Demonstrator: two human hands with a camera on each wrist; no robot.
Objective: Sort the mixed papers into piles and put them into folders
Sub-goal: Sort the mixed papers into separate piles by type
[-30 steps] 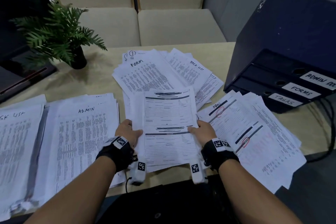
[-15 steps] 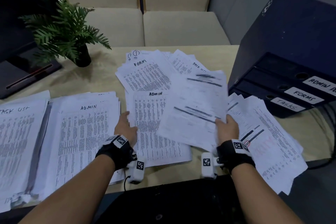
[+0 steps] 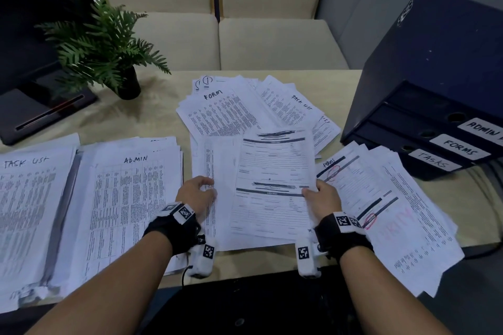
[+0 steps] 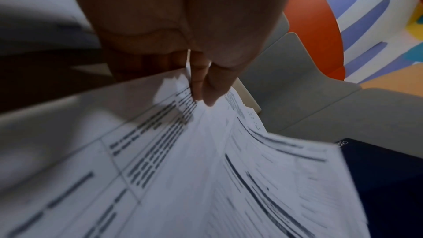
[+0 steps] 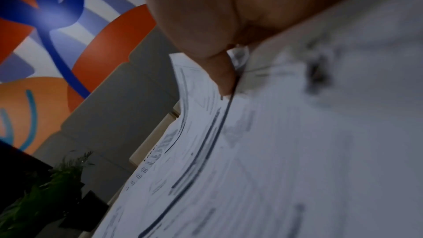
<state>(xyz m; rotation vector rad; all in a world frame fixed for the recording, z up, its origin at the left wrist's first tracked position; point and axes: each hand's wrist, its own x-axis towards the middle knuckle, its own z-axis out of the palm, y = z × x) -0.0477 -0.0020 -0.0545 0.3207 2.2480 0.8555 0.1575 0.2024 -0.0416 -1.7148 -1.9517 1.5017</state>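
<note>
Sorting stage on the beige desk [image 3: 163, 128]. The right hand [image 3: 322, 196] pinches the right edge of a white printed form sheet with dark header bars [image 3: 272, 171], thumb on top. Half a second ago this sheet was raised and tilted toward the right, exposing a sheet headed ADMIN beneath. Now it lies lower and squarer over the central stack, and that heading is covered again.

The left hand [image 3: 197, 193], which rested at the stack's left margin, now pinches the left edge of a white tabular sheet [image 3: 220, 212] under the form. In the left wrist view, thumb and forefinger are pressed together on the paper.

The fanned pile headed FORMS [image 3: 381, 198], just right of the right hand, shows the same red-circled top sheet as before. The form sheet has therefore not been added to it.

Judgement: each hand now has one sheet. The form belongs on the FORMS pile. The tabular sheet probably goes to the squared pile headed ADMIN [image 3: 128, 198], just left of the left hand.

A loose fan of unsorted white papers [image 3: 226, 114] lies behind the stack. The stacked dark blue folders with white spine labels [image 3: 424, 122] stand closed at the far right, so sorting is unfinished and filing has not begun.
</note>
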